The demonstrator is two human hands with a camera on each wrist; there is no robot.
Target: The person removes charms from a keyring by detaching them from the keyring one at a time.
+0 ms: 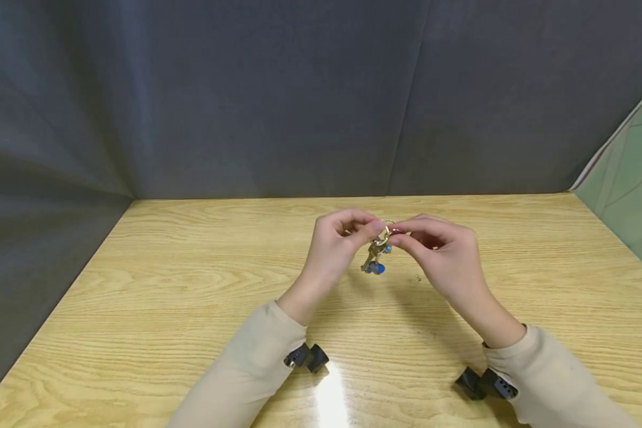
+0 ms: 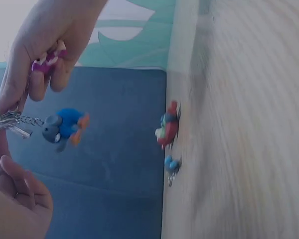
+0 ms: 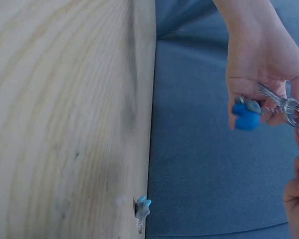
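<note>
A bunch of keys on a metal key ring [image 1: 383,233] is held above the wooden tabletop, between the fingertips of both hands. A brass-coloured key [image 1: 371,257] hangs down from the ring. A small blue and grey figurine charm [image 2: 64,126] is suspended from the ring by a short chain and dangles freely below it. A purple charm [image 2: 46,61] is seen pinched in the fingers above the ring. The whole bunch is raised clear of the table, near the table's middle.
</note>
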